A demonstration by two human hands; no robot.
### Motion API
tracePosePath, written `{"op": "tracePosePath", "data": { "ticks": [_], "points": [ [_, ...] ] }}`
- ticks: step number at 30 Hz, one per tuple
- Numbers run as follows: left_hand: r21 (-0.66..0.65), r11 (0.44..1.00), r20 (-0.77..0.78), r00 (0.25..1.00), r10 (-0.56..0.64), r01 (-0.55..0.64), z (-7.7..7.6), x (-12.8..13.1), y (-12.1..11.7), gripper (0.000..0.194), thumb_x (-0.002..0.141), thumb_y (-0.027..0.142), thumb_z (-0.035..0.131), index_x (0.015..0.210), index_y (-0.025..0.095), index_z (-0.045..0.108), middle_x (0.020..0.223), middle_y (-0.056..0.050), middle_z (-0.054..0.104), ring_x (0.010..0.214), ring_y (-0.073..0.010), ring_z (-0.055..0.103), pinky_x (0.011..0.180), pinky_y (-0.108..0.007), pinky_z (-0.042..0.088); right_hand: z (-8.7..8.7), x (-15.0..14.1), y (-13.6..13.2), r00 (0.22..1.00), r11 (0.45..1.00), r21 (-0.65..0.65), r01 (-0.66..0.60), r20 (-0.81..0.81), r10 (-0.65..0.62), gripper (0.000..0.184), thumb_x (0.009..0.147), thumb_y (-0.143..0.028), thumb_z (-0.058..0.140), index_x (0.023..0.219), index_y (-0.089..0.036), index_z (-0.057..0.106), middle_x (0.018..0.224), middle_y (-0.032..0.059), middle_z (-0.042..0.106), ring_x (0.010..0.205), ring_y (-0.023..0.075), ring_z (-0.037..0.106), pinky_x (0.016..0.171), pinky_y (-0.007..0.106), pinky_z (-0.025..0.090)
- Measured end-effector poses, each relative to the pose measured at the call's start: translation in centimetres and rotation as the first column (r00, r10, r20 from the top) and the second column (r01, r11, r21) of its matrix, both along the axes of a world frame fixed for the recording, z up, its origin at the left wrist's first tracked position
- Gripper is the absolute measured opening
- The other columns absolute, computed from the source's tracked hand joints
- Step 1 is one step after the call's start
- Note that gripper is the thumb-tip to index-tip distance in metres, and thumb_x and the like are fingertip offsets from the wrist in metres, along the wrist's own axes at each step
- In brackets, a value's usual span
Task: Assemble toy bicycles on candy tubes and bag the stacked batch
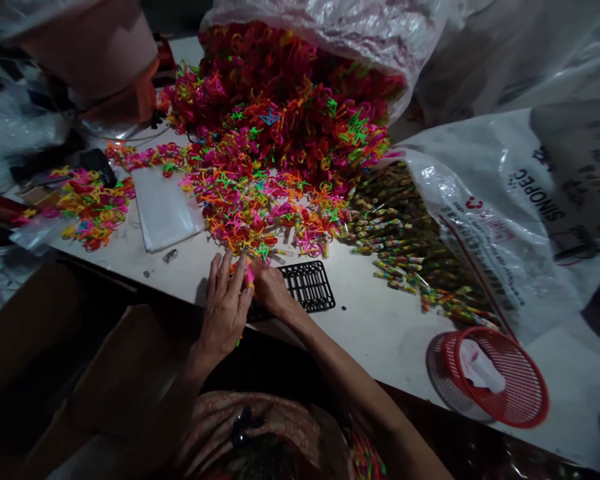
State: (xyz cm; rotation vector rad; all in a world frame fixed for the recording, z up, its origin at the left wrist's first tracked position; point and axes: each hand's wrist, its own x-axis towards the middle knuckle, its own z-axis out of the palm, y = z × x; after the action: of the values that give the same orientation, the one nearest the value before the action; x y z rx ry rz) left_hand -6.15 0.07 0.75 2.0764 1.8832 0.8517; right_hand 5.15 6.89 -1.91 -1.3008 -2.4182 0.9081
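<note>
My left hand (223, 303) is at the front edge of the white table, its fingers bent forward and slightly apart over small coloured plastic pieces. Pink and orange bits (250, 275) show between the two hands, and a green bit (239, 341) pokes out below the left palm. Close beside it, my right hand (270, 287) is closed, with its fingertips at the pink bit; the fingers are partly hidden. A black slotted plastic tray (313, 287) lies partly under my right hand and wrist. Just beyond both hands spreads a heap of bright plastic pieces (240, 193).
A large clear bag (360, 33) spills the heap. Printed tubes (380, 227) pour from a white SINOPEC sack (520, 200) at right. Also present are a red mesh basket (530, 393), flat clear bags (163, 210), and a pink bucket (90, 53) on an orange stand.
</note>
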Motion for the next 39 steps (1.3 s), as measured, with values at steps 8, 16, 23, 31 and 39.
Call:
{"op": "tracePosePath", "data": {
  "ticks": [8,16,23,31,39],
  "points": [
    [-0.015,1.0,-0.06,0.998,0.017,-0.018,0.2,0.2,0.4,0.042,0.094,0.025,0.038,0.132,0.021,0.056,0.15,-0.009,0.04,0.143,-0.0313,0.024,0.114,-0.053,0.029,2.3,3.6,5.4,0.998,0.999,0.012,0.033,0.058,-0.033,0.012,0.08,-0.019,0.059,0.089,-0.015,0.067,0.084,0.0062,0.069,0.075,0.0165,0.06,0.065,0.024,0.041],
    [0.027,0.997,-0.002,0.997,0.071,-0.071,-0.5,0.6,0.8,0.043,0.093,0.027,0.039,0.133,0.024,0.055,0.154,-0.006,0.035,0.146,-0.0303,0.018,0.115,-0.055,0.027,4.2,6.3,12.0,0.822,0.842,0.096,0.531,0.18,-0.54,0.032,0.071,-0.018,0.059,0.103,-0.014,0.063,0.091,0.0107,0.067,0.083,0.0236,0.06,0.068,0.029,0.041],
    [0.034,0.998,0.0,0.999,0.045,-0.045,-0.3,0.4,0.7,0.043,0.094,0.029,0.039,0.134,0.026,0.054,0.155,-0.005,0.032,0.146,-0.0298,0.018,0.116,-0.056,0.026,1.7,8.5,4.6,0.771,0.8,0.011,0.6,-0.274,-0.575,0.044,0.069,-0.025,0.059,0.11,-0.016,0.051,0.079,0.003,0.064,0.067,0.0184,0.058,0.065,0.03,0.043],
    [0.039,0.999,0.036,0.999,0.009,-0.01,-0.1,0.0,0.7,0.043,0.095,0.027,0.039,0.135,0.025,0.053,0.157,-0.004,0.029,0.146,-0.0276,0.017,0.118,-0.054,0.023,0.7,9.5,0.3,0.717,0.819,-0.162,0.551,-0.411,-0.564,0.053,0.067,-0.025,0.056,0.118,-0.018,0.049,0.076,-0.0019,0.059,0.058,0.0132,0.05,0.058,0.026,0.042],
    [0.021,1.0,0.019,1.0,-0.023,0.023,-0.4,-0.5,1.1,0.044,0.095,0.022,0.035,0.135,0.025,0.052,0.154,-0.004,0.035,0.145,-0.0244,0.019,0.119,-0.051,0.02,-0.6,4.5,-4.4,0.772,0.905,-0.345,0.248,-0.493,-0.4,0.06,0.073,-0.027,0.058,0.131,-0.014,0.046,0.091,0.0046,0.063,0.07,0.016,0.058,0.066,0.028,0.05]
  ]
}}
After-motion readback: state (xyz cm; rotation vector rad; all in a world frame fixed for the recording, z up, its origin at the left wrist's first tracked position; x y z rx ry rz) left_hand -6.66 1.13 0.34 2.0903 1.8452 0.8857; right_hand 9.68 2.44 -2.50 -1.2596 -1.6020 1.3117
